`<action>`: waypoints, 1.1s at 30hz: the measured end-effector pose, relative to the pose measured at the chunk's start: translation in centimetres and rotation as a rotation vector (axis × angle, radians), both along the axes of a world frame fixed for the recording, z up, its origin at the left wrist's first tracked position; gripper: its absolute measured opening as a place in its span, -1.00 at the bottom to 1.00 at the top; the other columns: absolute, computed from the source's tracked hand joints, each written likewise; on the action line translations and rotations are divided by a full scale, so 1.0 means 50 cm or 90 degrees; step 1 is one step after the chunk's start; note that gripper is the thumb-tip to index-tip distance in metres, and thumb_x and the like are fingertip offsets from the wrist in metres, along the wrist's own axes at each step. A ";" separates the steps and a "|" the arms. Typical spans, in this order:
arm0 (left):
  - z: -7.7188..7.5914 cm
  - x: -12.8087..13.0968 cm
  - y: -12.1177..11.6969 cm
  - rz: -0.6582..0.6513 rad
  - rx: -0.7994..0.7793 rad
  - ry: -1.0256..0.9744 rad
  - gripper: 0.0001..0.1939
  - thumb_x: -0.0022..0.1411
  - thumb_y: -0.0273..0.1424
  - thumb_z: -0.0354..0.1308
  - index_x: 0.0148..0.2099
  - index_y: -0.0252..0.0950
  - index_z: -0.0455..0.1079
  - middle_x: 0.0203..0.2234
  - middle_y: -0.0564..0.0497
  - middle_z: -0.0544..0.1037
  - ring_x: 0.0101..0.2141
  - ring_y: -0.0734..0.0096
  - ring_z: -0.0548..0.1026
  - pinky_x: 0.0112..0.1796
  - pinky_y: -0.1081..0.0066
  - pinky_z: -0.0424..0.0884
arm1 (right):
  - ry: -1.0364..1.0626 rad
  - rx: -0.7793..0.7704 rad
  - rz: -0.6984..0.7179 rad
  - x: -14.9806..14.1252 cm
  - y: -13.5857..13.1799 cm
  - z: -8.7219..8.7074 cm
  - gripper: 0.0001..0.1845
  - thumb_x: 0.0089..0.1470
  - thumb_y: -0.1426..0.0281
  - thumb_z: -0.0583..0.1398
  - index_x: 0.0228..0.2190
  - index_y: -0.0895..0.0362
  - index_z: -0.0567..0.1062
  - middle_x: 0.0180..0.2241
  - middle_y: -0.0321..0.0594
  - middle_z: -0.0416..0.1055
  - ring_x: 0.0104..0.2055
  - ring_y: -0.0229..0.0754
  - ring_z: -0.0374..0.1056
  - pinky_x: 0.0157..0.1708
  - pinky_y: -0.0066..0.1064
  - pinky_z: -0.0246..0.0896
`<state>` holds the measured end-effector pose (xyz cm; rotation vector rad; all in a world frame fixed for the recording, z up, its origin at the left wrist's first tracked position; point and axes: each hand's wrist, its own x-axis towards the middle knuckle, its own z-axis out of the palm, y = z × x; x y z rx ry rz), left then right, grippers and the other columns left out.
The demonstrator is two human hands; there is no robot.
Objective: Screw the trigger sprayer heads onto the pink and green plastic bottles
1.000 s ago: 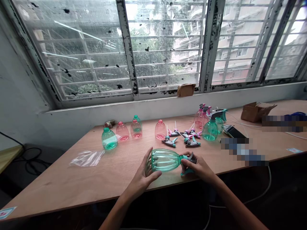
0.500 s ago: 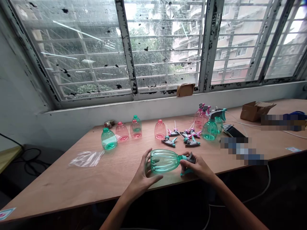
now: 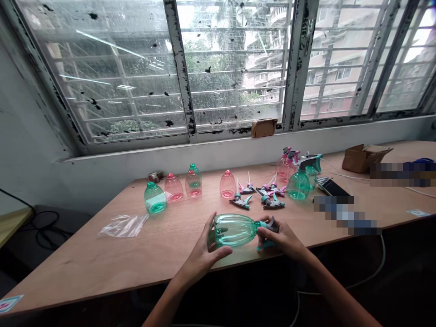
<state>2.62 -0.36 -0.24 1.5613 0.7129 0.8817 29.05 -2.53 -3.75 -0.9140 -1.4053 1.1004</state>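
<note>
A clear green spray bottle (image 3: 235, 230) lies on its side in the air above the table's front edge, its neck pointing right. My left hand (image 3: 206, 250) is wrapped round its base end, thumb below and fingers behind. At the neck, my right hand (image 3: 281, 236) pinches the grey and teal spray head (image 3: 271, 224), which sits on the bottle's mouth; its teal trigger hangs downward. Whether the head is screwed tight I cannot tell. Just beyond, several loose spray heads (image 3: 241, 200) with teal or pink parts lie on the wooden table (image 3: 190, 247).
Open green bottles (image 3: 156, 198) and pink bottles (image 3: 227, 185) stand at the back left and middle. Bottles with heads fitted, including a green one (image 3: 298, 185), stand at the right, near a black phone (image 3: 334, 188). A plastic bag (image 3: 124, 225) lies left; a cardboard box (image 3: 363, 159) stands far right.
Both hands keep their hold on the green spray bottle. The fingers of my right hand have shifted slightly at the spray head; otherwise the scene looks the same.
</note>
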 end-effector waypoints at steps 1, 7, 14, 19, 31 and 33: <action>0.001 0.001 0.002 0.018 0.000 0.006 -0.03 0.12 -0.22 0.36 0.42 -0.20 -0.11 0.22 -0.23 0.33 0.19 0.01 0.34 0.17 0.11 0.29 | -0.002 -0.001 0.005 0.000 0.000 -0.001 -0.65 0.14 0.18 0.30 -0.19 0.18 0.40 -0.55 -0.28 0.56 -0.49 -0.16 0.51 -0.41 -0.38 0.41; 0.010 0.007 0.008 0.061 0.042 0.024 -0.30 0.14 -0.02 0.27 0.21 -0.30 0.27 0.03 -0.21 0.51 0.06 -0.04 0.45 0.07 0.13 0.36 | 0.019 -0.018 0.024 -0.002 0.000 -0.006 -0.64 0.12 0.20 0.32 -0.17 0.17 0.41 -0.50 -0.27 0.55 -0.46 -0.16 0.51 -0.39 -0.32 0.48; 0.018 0.009 0.004 0.095 0.037 0.033 -0.40 0.20 0.03 0.17 0.05 -0.36 0.39 -0.16 -0.16 0.55 -0.15 0.10 0.52 -0.22 0.29 0.48 | 0.005 -0.008 0.012 -0.001 0.002 -0.012 -0.56 0.01 0.25 0.40 -0.11 0.16 0.48 -0.38 -0.24 0.56 -0.36 -0.12 0.54 -0.27 -0.23 0.53; -0.005 0.010 0.018 0.084 -0.009 0.024 -0.38 0.21 0.08 0.12 -0.01 -0.40 0.37 -0.34 -0.11 0.56 -0.49 0.35 0.53 -0.44 0.39 0.46 | -0.029 0.034 -0.047 0.001 0.004 -0.016 -0.55 -0.07 0.25 0.44 -0.13 0.12 0.56 -0.25 -0.20 0.55 -0.24 -0.06 0.50 -0.19 -0.21 0.50; -0.009 -0.004 0.001 0.024 0.042 -0.020 -0.10 0.18 -0.25 0.31 0.42 -0.09 -0.11 0.28 -0.13 0.23 0.22 0.07 0.28 0.18 0.21 0.26 | 0.036 -0.012 -0.008 -0.001 -0.004 -0.006 -0.57 0.07 0.18 0.35 -0.13 0.20 0.48 -0.51 -0.31 0.46 -0.46 -0.17 0.46 -0.37 -0.25 0.52; -0.010 -0.003 -0.005 -0.002 0.037 -0.030 -0.05 0.19 -0.28 0.31 0.43 -0.01 -0.21 0.36 -0.10 0.09 0.29 0.07 0.18 0.23 0.18 0.17 | 0.053 -0.014 -0.013 0.000 -0.002 -0.007 -0.56 0.06 0.18 0.36 -0.13 0.20 0.47 -0.50 -0.31 0.46 -0.46 -0.18 0.45 -0.39 -0.26 0.51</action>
